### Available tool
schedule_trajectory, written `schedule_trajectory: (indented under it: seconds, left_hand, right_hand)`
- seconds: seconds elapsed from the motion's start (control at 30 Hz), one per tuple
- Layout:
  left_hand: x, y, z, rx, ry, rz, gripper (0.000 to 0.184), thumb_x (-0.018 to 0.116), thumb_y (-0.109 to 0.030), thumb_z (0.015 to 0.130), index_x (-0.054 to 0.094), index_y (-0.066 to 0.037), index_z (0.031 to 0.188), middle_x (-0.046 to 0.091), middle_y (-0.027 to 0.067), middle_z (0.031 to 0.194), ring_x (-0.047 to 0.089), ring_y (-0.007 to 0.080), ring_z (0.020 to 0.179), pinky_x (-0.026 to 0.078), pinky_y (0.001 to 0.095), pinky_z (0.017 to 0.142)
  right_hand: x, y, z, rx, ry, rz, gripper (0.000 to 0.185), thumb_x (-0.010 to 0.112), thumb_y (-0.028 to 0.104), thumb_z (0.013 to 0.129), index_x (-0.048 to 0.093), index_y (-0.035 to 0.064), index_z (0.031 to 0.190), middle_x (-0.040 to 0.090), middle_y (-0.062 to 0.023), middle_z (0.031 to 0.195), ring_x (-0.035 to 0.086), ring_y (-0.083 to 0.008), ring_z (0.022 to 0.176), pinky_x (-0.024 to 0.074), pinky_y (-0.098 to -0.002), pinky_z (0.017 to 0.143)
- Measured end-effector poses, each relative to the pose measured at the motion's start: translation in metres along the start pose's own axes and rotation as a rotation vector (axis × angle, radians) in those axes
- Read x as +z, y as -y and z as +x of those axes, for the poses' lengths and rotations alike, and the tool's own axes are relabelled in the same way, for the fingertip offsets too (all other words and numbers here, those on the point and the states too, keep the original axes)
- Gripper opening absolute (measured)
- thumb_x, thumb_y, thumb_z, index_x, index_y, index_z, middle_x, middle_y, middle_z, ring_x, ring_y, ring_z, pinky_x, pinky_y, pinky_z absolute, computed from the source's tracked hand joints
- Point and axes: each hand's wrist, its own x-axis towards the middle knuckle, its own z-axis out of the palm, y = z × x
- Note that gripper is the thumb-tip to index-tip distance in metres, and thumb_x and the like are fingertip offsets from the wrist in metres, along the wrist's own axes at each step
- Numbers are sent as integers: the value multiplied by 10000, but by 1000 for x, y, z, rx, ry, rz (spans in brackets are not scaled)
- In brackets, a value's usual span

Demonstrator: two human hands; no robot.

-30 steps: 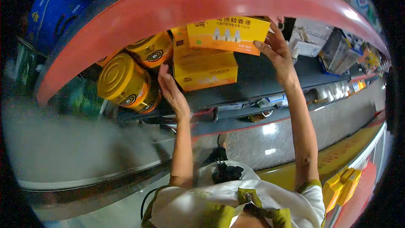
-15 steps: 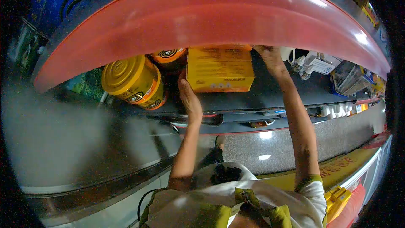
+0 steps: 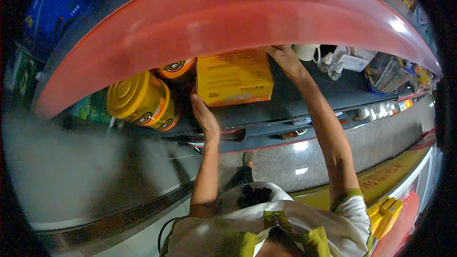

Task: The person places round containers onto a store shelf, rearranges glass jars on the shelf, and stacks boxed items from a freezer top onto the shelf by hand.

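Note:
A yellow cardboard box (image 3: 234,83) with dark print sits on the dark shelf (image 3: 304,101), under a red curved panel, between my two hands. Along its left side lies my left hand (image 3: 206,120), fingers stretched forward and pressed to the cardboard. My right hand (image 3: 285,61) grips around the box's far right corner, its fingertips partly hidden by the panel. Left of the box stands a yellow lidded tub (image 3: 140,100) with spiral marks, and a second such tub (image 3: 176,68) shows behind it.
The red panel (image 3: 228,19) arches over the shelf and hides its back. To the right are a white mug (image 3: 307,52), small clear bottles (image 3: 335,70) and a clear plastic box (image 3: 388,78). A lower shelf (image 3: 266,138) holds more goods. Yellow and red items (image 3: 384,214) lie at lower right.
The box has shifted slightly left with both hands and sits turned a little. The whole view has also drifted slightly.

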Motion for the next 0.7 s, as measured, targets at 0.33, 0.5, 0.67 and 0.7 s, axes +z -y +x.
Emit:
schedule_trajectory:
  seconds: [0.33,0.5,0.67,0.7]
  left_hand:
    - [-2,6,1,-18,-22,62,605,280,-486,1021,502,29,1248,546,153,1220,489,247,1128,335,362,1001]
    - [0,5,-2,28,-48,112,603,263,-469,1026,499,37,1253,542,182,1233,489,271,1134,324,364,1007]
    - [-11,35,6,-51,-61,169,658,272,-474,1028,387,70,1381,413,127,1439,395,234,1297,241,338,1102]
    - [-8,30,8,-40,-72,147,661,281,-479,1025,387,68,1382,414,121,1437,395,231,1297,243,337,1101]
  right_hand:
    - [-2,25,6,132,200,-100,701,577,200,933,195,9,1489,381,-130,1466,359,-200,1330,270,-312,1108]
    - [-3,-17,12,46,246,50,678,539,183,938,185,0,1486,346,-164,1477,341,-223,1346,263,-319,1115]
    - [-3,-42,11,-70,154,-91,671,538,358,971,245,27,1476,326,-136,1495,290,-212,1384,241,-338,1124]
    - [-5,-37,9,-116,128,-130,701,536,354,972,204,19,1491,290,-147,1519,262,-210,1402,223,-339,1133]
